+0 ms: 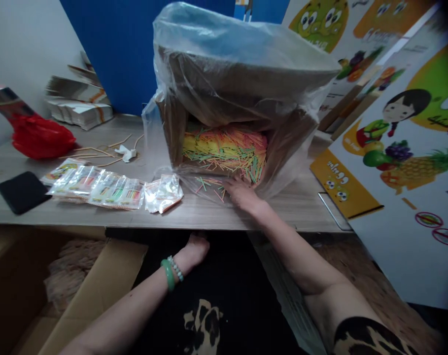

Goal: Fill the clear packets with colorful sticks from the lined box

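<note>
My right hand [242, 193] lies at the mouth of a carton lined with clear plastic, its fingers stretched over the liner. Just beside its fingertips are a few loose thin coloured sticks [205, 183]. Inside the tipped carton [224, 79] sits a heap of pink, orange, yellow and green sticks [227, 148]. My left hand [197, 248] is closed in a fist at the table's front edge, below the carton; whatever it may hold is hidden. Left of the carton, a row of small clear packets [116, 190] with coloured contents lies on the table [205, 217].
A black flat pad [23, 192], a red plastic bag [42, 138] and stacked folded cards [79, 101] are at the left. Large printed fruit cartons [404, 162] stand at the right. An open cardboard box [98, 291] with packets inside is below the table's left side.
</note>
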Tool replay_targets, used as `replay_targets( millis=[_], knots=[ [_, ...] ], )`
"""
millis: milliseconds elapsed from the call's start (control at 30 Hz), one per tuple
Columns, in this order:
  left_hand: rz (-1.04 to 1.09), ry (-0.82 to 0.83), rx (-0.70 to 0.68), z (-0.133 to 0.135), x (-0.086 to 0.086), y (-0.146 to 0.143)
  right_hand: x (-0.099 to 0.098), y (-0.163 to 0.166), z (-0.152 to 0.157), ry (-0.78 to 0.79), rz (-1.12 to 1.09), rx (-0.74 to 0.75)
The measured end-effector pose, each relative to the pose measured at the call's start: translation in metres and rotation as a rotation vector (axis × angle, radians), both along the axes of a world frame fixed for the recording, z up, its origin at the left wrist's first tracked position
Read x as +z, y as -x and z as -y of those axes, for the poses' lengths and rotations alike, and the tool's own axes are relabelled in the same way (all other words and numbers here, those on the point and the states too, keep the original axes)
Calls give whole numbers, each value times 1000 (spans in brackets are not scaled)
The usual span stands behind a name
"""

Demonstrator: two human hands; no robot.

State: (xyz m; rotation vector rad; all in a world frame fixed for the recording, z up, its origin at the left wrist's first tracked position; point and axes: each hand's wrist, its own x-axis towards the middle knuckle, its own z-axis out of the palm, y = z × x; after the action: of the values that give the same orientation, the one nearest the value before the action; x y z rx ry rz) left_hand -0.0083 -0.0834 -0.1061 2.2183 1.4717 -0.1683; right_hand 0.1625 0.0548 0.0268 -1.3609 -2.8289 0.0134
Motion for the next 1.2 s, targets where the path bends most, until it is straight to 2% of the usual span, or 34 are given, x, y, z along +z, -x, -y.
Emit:
replay_targets(
  millis=[133, 233, 300, 333, 433, 533, 600, 767, 900, 1000, 1100, 1200],
  knots=[
    [56, 98, 17, 1, 27, 10, -5, 5, -10, -32, 71, 23],
    [347, 196, 54, 2, 62, 15, -8, 10, -16, -31, 15, -28],
    [452, 106, 117, -1, 86, 14, -10, 19, -20, 10, -57, -80],
    [431, 18, 144, -5, 96, 12, -11, 25, -22, 33, -86, -98],
    [204, -248, 207, -22, 113, 7, -12, 47, -27, 47, -116, -120],
    [-5, -438, 284, -40, 112, 7, -14, 65, -30, 63, -112, -75],
    [-62, -505, 312, -48, 106, 11, -15, 71, -31, 98, -111, -30],
    [-35, -483, 302, -54, 95, 22, -12, 70, -31, 155, -118, -4],
    [-20, -491, 306, -54, 89, 22, -2, 79, -25, 245, -101, -122],
    [-1, -570, 288, -53, 84, 20, -2, 93, -19, 215, -82, -199],
    [-46, -596, 295, -50, 86, 19, -8, 98, -19, 237, -91, -243],
    [-107, -586, 301, -48, 91, 17, -13, 86, -23, 267, -72, -227]
  ],
)
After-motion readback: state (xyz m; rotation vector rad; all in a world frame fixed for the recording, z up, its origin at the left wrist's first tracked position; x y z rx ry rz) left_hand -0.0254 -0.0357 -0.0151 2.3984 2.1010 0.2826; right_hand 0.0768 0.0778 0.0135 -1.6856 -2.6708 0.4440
